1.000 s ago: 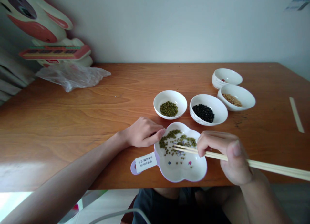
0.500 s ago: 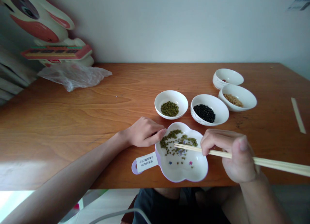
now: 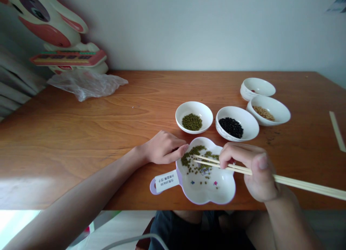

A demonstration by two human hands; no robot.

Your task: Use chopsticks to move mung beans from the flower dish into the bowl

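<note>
My right hand (image 3: pixel 250 167) holds a pair of wooden chopsticks (image 3: pixel 297 182), their tips slightly parted over the green beans (image 3: pixel 196 149) in a white flower-shaped dish (image 3: pixel 225 185). The dish has a lilac rim and a labelled handle (image 3: pixel 166 181) pointing left. With thumb and curled fingers, my left hand (image 3: pixel 166 148) grips the dish's upper left rim. Just behind the dish stand a white bowl (image 3: pixel 180 115) of green mung beans (image 3: pixel 191 122) and another bowl (image 3: pixel 251 126) of black beans (image 3: pixel 231 127). No bean shows clearly between the chopstick tips.
Farther right, a bowl (image 3: pixel 283 115) of pale nuts or beans and a bowl (image 3: pixel 244 91) with a few reddish pieces stand close together. A pale strip (image 3: pixel 337 131) lies at the right. Clear plastic (image 3: pixel 89 86) and a cow-like toy keyboard (image 3: pixel 70 57) occupy the back left.
The chopstick tips have spread apart, and my right hand has shifted slightly left over the dish. My left hand keeps its place at the rim. The whole view has shifted a little.
</note>
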